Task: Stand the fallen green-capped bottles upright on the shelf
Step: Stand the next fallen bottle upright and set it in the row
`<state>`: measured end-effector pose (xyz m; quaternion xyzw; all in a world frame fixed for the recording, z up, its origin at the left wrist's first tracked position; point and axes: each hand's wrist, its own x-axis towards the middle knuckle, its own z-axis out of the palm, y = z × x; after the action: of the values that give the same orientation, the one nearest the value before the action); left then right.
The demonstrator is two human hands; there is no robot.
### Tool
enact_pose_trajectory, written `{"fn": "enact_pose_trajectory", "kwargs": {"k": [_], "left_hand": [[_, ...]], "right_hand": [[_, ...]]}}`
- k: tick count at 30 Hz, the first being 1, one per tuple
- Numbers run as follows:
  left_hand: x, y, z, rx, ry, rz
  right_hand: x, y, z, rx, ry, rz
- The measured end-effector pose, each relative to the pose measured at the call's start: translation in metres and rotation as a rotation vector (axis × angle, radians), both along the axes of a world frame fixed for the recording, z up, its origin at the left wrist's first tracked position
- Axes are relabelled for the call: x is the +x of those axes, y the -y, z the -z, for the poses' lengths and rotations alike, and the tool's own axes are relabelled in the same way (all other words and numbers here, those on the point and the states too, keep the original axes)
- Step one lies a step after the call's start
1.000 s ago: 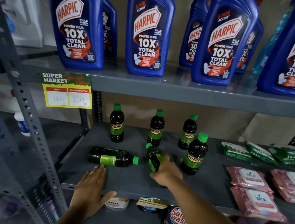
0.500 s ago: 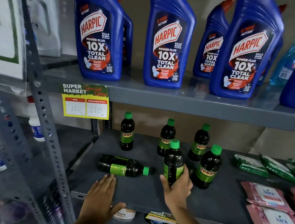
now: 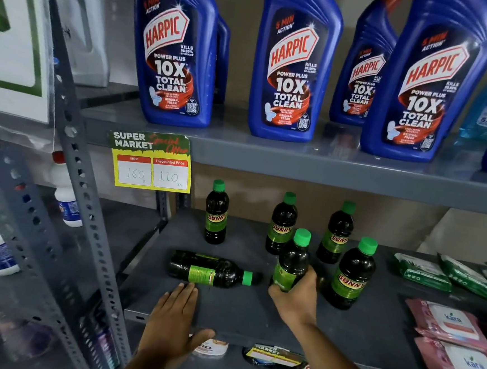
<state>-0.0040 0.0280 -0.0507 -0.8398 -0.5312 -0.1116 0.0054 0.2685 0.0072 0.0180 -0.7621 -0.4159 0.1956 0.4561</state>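
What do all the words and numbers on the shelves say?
"HARPIC POWER PLUS 10X TOTAL CLEAN": blue bottles
"SUPER MARKET", "MRP 160", "Discounted Price 110": yellow price tag
"SUNNY": green-capped bottles
"kara": pink packs
Fine print, QR codes: too small.

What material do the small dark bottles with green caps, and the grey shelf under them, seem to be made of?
The small dark green-capped bottle lying on its side looks like glossy, translucent dark plastic: bright highlights run along its body, though glass cannot be ruled out. Its ribbed green screw cap looks like matte plastic. The grey shelf board appears to be painted sheet metal, with a folded front lip and perforated uprights.
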Motion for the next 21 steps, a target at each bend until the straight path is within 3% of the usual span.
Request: {"fn": "enact_pose_trajectory", "kwargs": {"k": [5,9,21], "left_hand": [[0.000,0.001,-0.001,0.006,-0.008,0.003],[-0.001,0.003,-0.003,-0.033,-0.005,-0.002],[0.000,0.008,-0.012,-0.085,0.004,0.006]], "right_hand": [[0.007,-0.005,0.006,0.039,0.011,0.036],[0.012,-0.006,0.002,0.018,-0.121,-0.097],[0.010,-0.011,-0.002,0.002,-0.123,-0.119]]}}
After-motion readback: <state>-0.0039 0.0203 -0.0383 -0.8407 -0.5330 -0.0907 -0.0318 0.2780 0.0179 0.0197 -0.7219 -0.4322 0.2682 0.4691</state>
